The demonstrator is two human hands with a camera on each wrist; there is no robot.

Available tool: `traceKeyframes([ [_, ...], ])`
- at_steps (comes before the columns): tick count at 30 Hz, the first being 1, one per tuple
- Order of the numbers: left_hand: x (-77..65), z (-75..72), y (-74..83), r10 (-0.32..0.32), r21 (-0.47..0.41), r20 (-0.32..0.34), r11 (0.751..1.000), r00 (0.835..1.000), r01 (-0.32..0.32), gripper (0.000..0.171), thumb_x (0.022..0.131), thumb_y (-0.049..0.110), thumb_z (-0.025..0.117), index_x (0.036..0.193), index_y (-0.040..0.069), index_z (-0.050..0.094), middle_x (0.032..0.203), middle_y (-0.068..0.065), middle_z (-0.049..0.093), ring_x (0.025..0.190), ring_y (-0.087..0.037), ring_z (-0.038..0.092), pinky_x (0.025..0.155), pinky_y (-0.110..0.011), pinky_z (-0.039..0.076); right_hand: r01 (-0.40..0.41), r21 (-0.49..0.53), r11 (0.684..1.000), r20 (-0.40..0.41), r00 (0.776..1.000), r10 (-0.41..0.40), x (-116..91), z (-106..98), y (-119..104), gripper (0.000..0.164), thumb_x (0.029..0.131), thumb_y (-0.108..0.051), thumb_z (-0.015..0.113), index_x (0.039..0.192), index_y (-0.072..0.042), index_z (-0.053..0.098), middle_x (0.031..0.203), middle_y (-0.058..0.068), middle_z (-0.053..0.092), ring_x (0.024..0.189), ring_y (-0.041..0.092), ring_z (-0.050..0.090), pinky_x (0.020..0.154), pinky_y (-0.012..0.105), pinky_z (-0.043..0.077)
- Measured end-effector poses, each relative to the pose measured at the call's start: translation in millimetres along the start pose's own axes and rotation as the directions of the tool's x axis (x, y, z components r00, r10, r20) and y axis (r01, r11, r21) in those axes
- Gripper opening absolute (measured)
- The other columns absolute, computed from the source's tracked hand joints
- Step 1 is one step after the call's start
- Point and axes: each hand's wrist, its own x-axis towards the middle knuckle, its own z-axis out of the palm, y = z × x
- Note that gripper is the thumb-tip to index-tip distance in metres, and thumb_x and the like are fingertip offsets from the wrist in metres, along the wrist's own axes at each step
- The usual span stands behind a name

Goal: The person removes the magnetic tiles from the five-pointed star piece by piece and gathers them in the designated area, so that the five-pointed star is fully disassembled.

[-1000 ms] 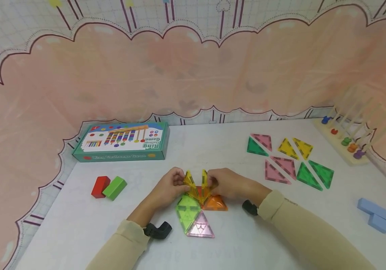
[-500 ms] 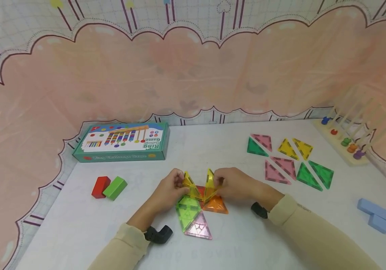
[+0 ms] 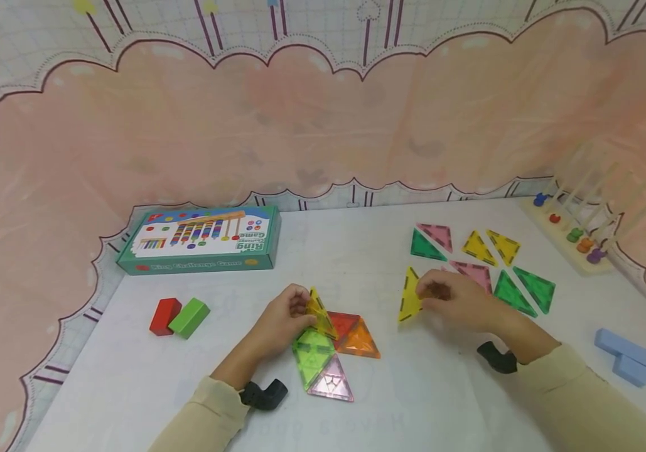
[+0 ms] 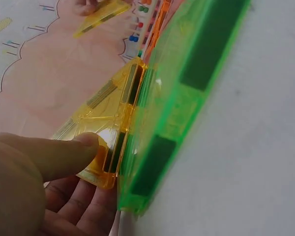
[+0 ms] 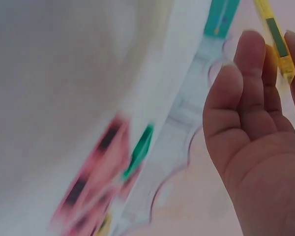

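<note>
In the head view, my left hand (image 3: 280, 320) pinches a yellow triangular magnetic tile (image 3: 319, 314) that stands tilted at the upper edge of the light green tiles (image 3: 312, 358). The left wrist view shows the thumb on this yellow tile (image 4: 96, 110), its long edge along a light green tile (image 4: 187, 93). A red tile (image 3: 343, 325), an orange tile (image 3: 361, 340) and a pale pink tile (image 3: 332, 380) lie flat in the same cluster. Farther right, my right hand (image 3: 464, 301) holds a second yellow triangular tile (image 3: 410, 296) by its side, apart from the cluster.
Loose pink, green and yellow triangular tiles (image 3: 534, 290) lie at the right, partly behind the right hand. A peg board (image 3: 588, 263) stands beyond them. Blue blocks (image 3: 628, 356) are at far right. Red and green blocks (image 3: 189, 318) and a game box (image 3: 198, 242) sit left.
My right hand has moved right, carrying its yellow tile away from the cluster. My left hand keeps its yellow tile in nearly the same place.
</note>
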Motion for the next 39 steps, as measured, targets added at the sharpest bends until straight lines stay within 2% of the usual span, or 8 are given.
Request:
traceKeyframes([
  [6,1.4,1.2,-0.1,0.011,-0.006,0.012,1.000,1.000,-0.011,0.028,0.081,0.004,0.063,0.101,0.015,0.047,0.101,-0.001,0.055,0.090,-0.016,0.053,0.079,-0.029,0.046,-0.048,0.050,0.998,-0.007,0.999,0.048,-33,-34,26,0.017,0.088,-0.017,0.058,0.104,-0.014,0.056,0.101,0.001,0.056,0.087,0.020,0.052,0.070,0.025,0.049],
  [11,1.9,0.1,0.5,0.007,-0.014,0.039,1.000,0.999,-0.006,0.026,0.082,0.005,0.062,0.102,0.014,0.048,0.104,-0.001,0.056,0.091,-0.016,0.054,0.078,-0.029,0.046,-0.128,-0.050,0.991,0.031,0.991,0.130,-59,-54,41,0.016,0.089,-0.022,0.056,0.102,-0.013,0.055,0.098,0.002,0.055,0.090,0.018,0.050,0.072,0.022,0.046],
  [14,3.0,-2.1,2.1,-0.018,-0.007,0.059,1.000,0.998,0.019,0.025,0.083,0.007,0.062,0.102,0.016,0.048,0.105,0.000,0.055,0.092,-0.016,0.053,0.079,-0.029,0.046,-0.183,-0.072,0.981,0.072,0.980,0.188,-67,-60,48,0.019,0.087,-0.026,0.058,0.101,-0.013,0.055,0.100,0.003,0.054,0.091,0.018,0.048,0.074,0.020,0.044],
  [19,11.3,-6.4,11.3,-0.038,-0.016,0.060,0.999,0.997,0.039,0.025,0.083,0.008,0.062,0.104,0.017,0.050,0.105,0.001,0.055,0.094,-0.016,0.052,0.082,-0.030,0.045,-0.195,-0.051,0.979,0.129,0.971,0.200,-70,-58,52,0.026,0.085,-0.026,0.061,0.105,-0.012,0.054,0.100,0.004,0.053,0.088,0.018,0.047,0.069,0.021,0.044],
  [24,30.1,-2.2,26.5,-0.031,-0.030,0.095,0.999,0.995,0.034,0.027,0.084,0.008,0.061,0.108,0.016,0.051,0.106,0.001,0.055,0.095,-0.017,0.053,0.079,-0.028,0.047,-0.181,-0.082,0.980,0.109,0.976,0.190,-57,-50,47,0.027,0.084,-0.024,0.062,0.108,-0.014,0.054,0.092,0.005,0.051,0.083,0.021,0.045,0.062,0.024,0.043],
  [30,58.2,10.5,41.7,-0.056,0.015,0.149,0.998,0.987,0.054,0.028,0.085,0.012,0.059,0.110,0.018,0.050,0.109,0.002,0.053,0.098,-0.016,0.051,0.078,-0.028,0.047,-0.187,-0.097,0.977,0.090,0.976,0.196,-15,-40,40,0.030,0.086,-0.022,0.060,0.114,-0.016,0.054,0.104,0.007,0.053,0.091,0.024,0.047,0.073,0.032,0.046],
  [36,80.9,27.4,42.4,-0.063,0.035,0.150,0.998,0.987,0.059,0.031,0.082,0.011,0.062,0.111,0.015,0.052,0.111,0.000,0.053,0.099,-0.016,0.050,0.082,-0.030,0.044,-0.206,-0.076,0.976,0.118,0.970,0.214,25,-31,36,0.030,0.086,-0.021,0.059,0.115,-0.019,0.054,0.101,0.005,0.056,0.085,0.021,0.051,0.071,0.033,0.045],
  [39,90.2,36.6,39.8,-0.055,0.032,0.127,0.998,0.990,0.051,0.032,0.081,0.009,0.062,0.111,0.014,0.053,0.108,-0.001,0.054,0.099,-0.015,0.050,0.082,-0.029,0.044,-0.234,-0.093,0.968,0.096,0.965,0.243,40,-28,34,0.031,0.087,-0.021,0.057,0.117,-0.020,0.053,0.102,0.005,0.057,0.082,0.020,0.053,0.073,0.033,0.045],
])
